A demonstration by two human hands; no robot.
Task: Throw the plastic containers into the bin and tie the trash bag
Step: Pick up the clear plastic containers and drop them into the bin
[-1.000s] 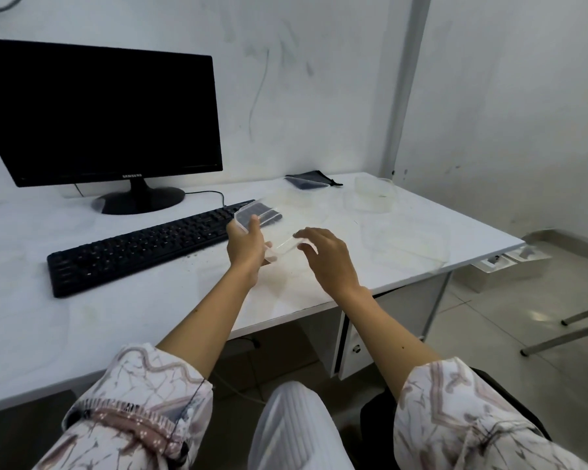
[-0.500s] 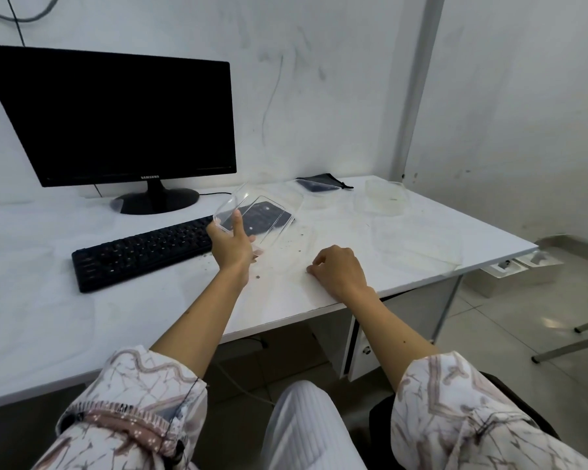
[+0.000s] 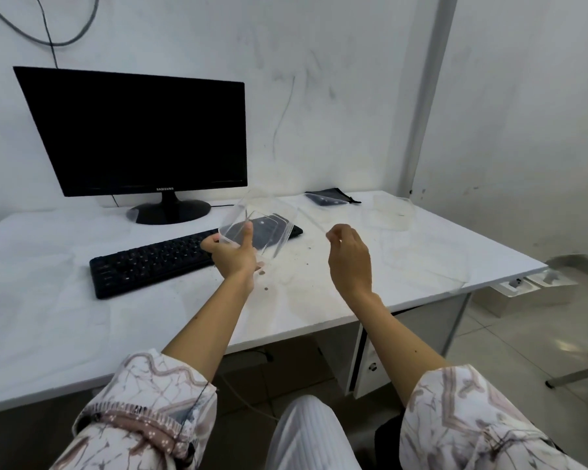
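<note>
Left hand [image 3: 233,256] grip holds clear plastic container [image 3: 257,227] tilted above the surface [image 3: 48,300], thumb inside rim. Right hand [image 3: 348,257], beside that grip, pinches a thin clear lid [image 3: 314,225]. Another container [image 3: 392,212] beyond it.

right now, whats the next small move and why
Probably bring the right hand, which seems to pinch a thin clear lid, over to the clear container held up by the left hand, so both go together. No bin is in view yet.
</note>
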